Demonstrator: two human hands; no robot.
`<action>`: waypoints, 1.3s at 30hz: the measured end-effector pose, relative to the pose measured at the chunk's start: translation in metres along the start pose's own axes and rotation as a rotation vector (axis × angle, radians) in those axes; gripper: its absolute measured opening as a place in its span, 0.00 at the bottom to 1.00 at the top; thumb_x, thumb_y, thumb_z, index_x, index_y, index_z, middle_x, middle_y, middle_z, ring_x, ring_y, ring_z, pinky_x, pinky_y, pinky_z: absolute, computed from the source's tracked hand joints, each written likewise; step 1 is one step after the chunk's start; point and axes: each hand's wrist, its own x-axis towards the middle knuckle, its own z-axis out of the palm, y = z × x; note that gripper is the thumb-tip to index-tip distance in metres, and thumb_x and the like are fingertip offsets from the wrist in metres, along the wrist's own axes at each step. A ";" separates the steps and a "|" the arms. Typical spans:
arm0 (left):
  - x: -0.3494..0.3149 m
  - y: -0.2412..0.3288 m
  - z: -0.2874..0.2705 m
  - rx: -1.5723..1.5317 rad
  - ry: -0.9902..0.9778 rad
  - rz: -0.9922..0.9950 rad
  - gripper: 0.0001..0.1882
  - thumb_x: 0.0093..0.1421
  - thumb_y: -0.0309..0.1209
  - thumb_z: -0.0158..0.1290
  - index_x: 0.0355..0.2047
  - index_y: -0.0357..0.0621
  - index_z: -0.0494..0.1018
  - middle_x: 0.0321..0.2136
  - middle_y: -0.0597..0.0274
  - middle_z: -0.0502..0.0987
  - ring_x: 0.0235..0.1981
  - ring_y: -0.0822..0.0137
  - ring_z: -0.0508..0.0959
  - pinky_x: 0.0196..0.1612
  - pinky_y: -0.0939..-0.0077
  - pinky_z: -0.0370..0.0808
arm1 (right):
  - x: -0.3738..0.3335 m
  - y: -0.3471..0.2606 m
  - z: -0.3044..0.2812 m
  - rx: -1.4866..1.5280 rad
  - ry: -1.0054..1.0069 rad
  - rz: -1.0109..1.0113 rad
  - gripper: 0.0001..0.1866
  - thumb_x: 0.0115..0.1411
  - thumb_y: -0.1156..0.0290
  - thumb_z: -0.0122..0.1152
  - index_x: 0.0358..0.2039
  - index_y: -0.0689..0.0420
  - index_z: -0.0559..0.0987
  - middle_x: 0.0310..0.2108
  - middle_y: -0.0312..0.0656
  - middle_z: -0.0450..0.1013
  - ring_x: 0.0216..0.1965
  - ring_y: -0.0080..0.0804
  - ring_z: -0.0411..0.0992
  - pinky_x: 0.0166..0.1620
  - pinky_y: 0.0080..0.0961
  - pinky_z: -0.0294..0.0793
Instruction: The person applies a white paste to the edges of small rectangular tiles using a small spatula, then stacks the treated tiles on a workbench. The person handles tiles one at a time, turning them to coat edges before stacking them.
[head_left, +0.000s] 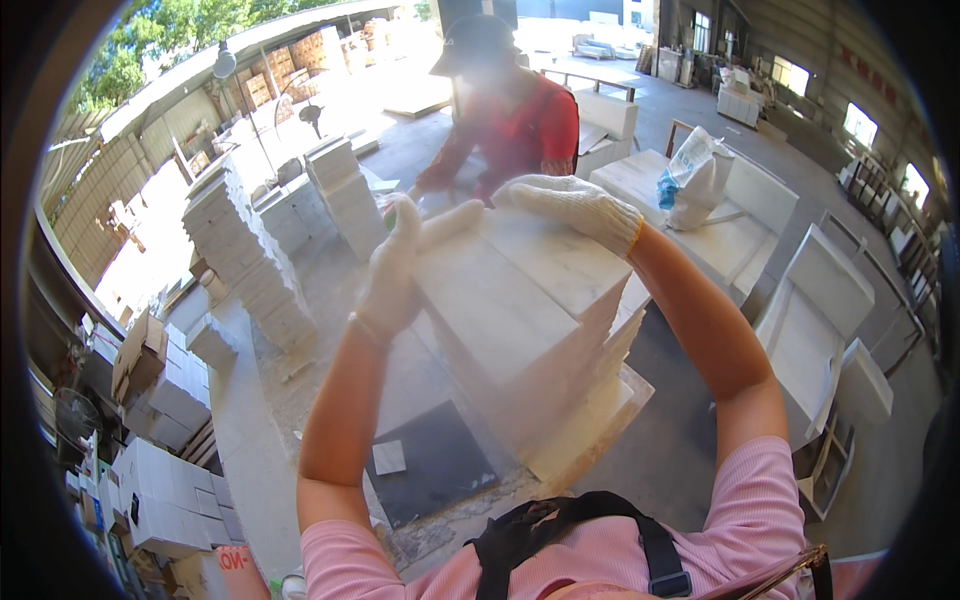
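Observation:
A tall stack of white marble tiles (pixel 500 310) stands in front of me, with two slabs side by side on top and uneven edges below. My left hand (pixel 392 275), in a pale knitted glove, rests against the stack's left side. Its thumb points up and its fingers stretch along the far edge. Across the far right of the top lies my right hand (pixel 575 208), also gloved, its fingers flat and pointing left toward the other hand. Some of the fingertips blur into the haze.
Beyond the stack, a person in a red shirt (pixel 525 125) bends over a work surface. More tile stacks (pixel 250 255) rise at the left. A dark flat slab (pixel 430 465) bearing a small white tile (pixel 389 457) lies near me. White bags (pixel 697 180) sit on slabs at the right.

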 end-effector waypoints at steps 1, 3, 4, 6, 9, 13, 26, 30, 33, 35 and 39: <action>0.000 0.000 0.001 0.048 0.008 0.018 0.57 0.63 0.74 0.40 0.68 0.27 0.62 0.64 0.44 0.71 0.62 0.59 0.74 0.65 0.64 0.72 | 0.000 -0.001 0.001 -0.009 0.019 0.044 0.23 0.72 0.55 0.59 0.57 0.58 0.81 0.51 0.32 0.78 0.51 0.16 0.73 0.53 0.19 0.73; -0.001 0.002 0.002 0.045 0.012 0.013 0.57 0.64 0.74 0.39 0.67 0.26 0.62 0.64 0.44 0.70 0.62 0.59 0.74 0.65 0.64 0.72 | 0.000 -0.005 0.002 -0.010 0.020 0.061 0.23 0.71 0.54 0.59 0.57 0.57 0.81 0.51 0.32 0.78 0.50 0.16 0.73 0.53 0.19 0.73; -0.002 0.002 0.002 0.044 0.014 0.021 0.57 0.64 0.74 0.39 0.67 0.26 0.62 0.64 0.44 0.70 0.62 0.59 0.74 0.65 0.65 0.71 | -0.001 -0.006 0.003 0.013 0.010 0.058 0.22 0.71 0.54 0.59 0.57 0.57 0.81 0.51 0.32 0.78 0.50 0.16 0.73 0.53 0.19 0.73; -0.003 0.003 0.003 0.077 0.028 0.016 0.56 0.65 0.73 0.39 0.67 0.25 0.63 0.64 0.44 0.70 0.62 0.59 0.74 0.65 0.65 0.71 | -0.002 -0.006 0.003 0.052 0.010 0.066 0.22 0.72 0.55 0.59 0.56 0.57 0.81 0.51 0.32 0.78 0.50 0.16 0.73 0.53 0.19 0.73; -0.004 0.003 0.002 0.087 0.054 0.014 0.55 0.66 0.72 0.39 0.66 0.25 0.64 0.64 0.44 0.71 0.62 0.59 0.74 0.65 0.66 0.71 | -0.001 -0.004 0.002 0.060 -0.035 -0.008 0.21 0.72 0.55 0.60 0.56 0.56 0.82 0.51 0.32 0.78 0.50 0.17 0.74 0.53 0.19 0.73; -0.001 0.001 0.000 0.111 0.080 0.021 0.54 0.66 0.72 0.39 0.65 0.25 0.66 0.62 0.44 0.72 0.62 0.60 0.74 0.65 0.67 0.71 | 0.002 0.002 0.003 0.115 -0.011 0.040 0.20 0.71 0.56 0.60 0.55 0.56 0.82 0.51 0.32 0.78 0.50 0.17 0.74 0.52 0.19 0.73; -0.068 -0.003 0.067 0.934 0.534 0.817 0.42 0.76 0.58 0.29 0.68 0.30 0.64 0.69 0.46 0.66 0.72 0.54 0.62 0.74 0.58 0.53 | 0.008 0.015 -0.003 0.195 -0.075 -0.038 0.21 0.73 0.62 0.55 0.61 0.58 0.79 0.59 0.33 0.75 0.58 0.18 0.70 0.59 0.20 0.70; -0.078 -0.019 0.105 1.236 0.527 0.857 0.41 0.76 0.58 0.30 0.69 0.31 0.63 0.70 0.45 0.65 0.74 0.51 0.58 0.75 0.54 0.50 | 0.024 0.036 -0.009 0.166 -0.217 -0.208 0.19 0.74 0.68 0.50 0.60 0.59 0.79 0.58 0.35 0.75 0.57 0.21 0.72 0.58 0.20 0.70; -0.071 -0.023 0.113 1.233 0.523 0.808 0.41 0.75 0.58 0.31 0.69 0.32 0.64 0.69 0.45 0.66 0.74 0.50 0.58 0.75 0.54 0.50 | 0.033 0.045 -0.008 0.165 -0.180 -0.184 0.18 0.73 0.70 0.50 0.58 0.58 0.80 0.57 0.34 0.76 0.54 0.20 0.73 0.57 0.19 0.71; -0.067 -0.023 0.112 1.219 0.517 0.820 0.38 0.75 0.55 0.35 0.68 0.33 0.65 0.69 0.44 0.66 0.74 0.47 0.58 0.75 0.53 0.51 | 0.029 0.048 -0.008 0.183 -0.181 -0.199 0.17 0.73 0.70 0.50 0.57 0.59 0.81 0.56 0.34 0.76 0.54 0.19 0.73 0.56 0.19 0.70; -0.067 -0.026 0.110 1.219 0.506 0.825 0.33 0.75 0.49 0.40 0.68 0.35 0.67 0.69 0.43 0.66 0.74 0.40 0.57 0.74 0.52 0.52 | 0.033 0.051 -0.004 0.281 -0.214 -0.181 0.17 0.73 0.71 0.50 0.57 0.59 0.81 0.55 0.33 0.75 0.53 0.17 0.72 0.55 0.19 0.71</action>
